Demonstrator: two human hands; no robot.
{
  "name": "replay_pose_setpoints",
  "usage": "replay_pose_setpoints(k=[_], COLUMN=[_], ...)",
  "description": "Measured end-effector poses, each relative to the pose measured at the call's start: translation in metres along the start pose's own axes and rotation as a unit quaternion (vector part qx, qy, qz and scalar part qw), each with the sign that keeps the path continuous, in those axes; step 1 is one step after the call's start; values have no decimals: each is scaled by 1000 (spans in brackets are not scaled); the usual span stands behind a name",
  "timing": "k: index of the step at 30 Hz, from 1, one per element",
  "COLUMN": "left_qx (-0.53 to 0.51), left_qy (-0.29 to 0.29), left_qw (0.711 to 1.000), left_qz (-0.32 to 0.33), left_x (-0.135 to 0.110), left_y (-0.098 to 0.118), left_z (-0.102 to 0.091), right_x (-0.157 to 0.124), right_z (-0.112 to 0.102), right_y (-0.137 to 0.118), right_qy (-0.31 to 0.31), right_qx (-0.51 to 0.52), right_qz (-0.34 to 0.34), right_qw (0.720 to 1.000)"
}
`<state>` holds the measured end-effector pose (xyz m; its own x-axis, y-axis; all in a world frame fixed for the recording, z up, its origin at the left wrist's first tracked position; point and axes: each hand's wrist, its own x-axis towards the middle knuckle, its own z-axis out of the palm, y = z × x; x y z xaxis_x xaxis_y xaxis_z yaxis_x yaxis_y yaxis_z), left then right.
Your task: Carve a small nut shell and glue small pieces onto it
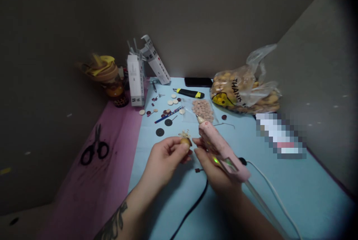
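My left hand (166, 159) pinches a small yellow-brown round piece (185, 142) between thumb and fingers. Pale bits (185, 133) stick up from its top. Wrapped around a pink glue gun (223, 150), my right hand (219, 174) sits just to the right of that piece. The gun's nozzle points up and away, toward a clear bag of small beige pellets (203, 110). A clear glue stick (263, 206) trails from its rear, and a green light glows on its side. Below the hands lies a small dark-tipped bit (198, 170).
Black scissors (95, 149) lie on the pink surface at left. Discs, a blue pencil (168, 115) and a utility knife (188, 93) are scattered ahead. White boxes (136, 79), a filled cup (114, 87) and a plastic bag (243, 90) stand behind. Black and white cables (276, 192) cross the blue mat.
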<state>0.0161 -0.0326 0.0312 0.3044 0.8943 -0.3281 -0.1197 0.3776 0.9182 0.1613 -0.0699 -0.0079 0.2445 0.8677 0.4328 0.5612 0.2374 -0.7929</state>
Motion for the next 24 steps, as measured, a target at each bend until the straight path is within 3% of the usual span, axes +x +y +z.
replay_pose_setpoints(k=[4,7,13,24], left_qx=[-3,15,94,163], left_qy=[71,107,207,213], left_qw=[997,993,960,940], left_qz=[23,55,165,211], left_x=[0,-2,-10,-14], left_y=[5,8,8,6], left_z=[-5,-8,-14,-15], right_x=[1,1,9,7], right_z=[-6,-11,-13,-10], right_y=[0,-3,-17,-15], right_qy=[-7,-49,-117,-150], right_qx=[6,-3,-1,2], right_qz=[-15,-30,-144,-135], right_qw=[1000,998,983,979])
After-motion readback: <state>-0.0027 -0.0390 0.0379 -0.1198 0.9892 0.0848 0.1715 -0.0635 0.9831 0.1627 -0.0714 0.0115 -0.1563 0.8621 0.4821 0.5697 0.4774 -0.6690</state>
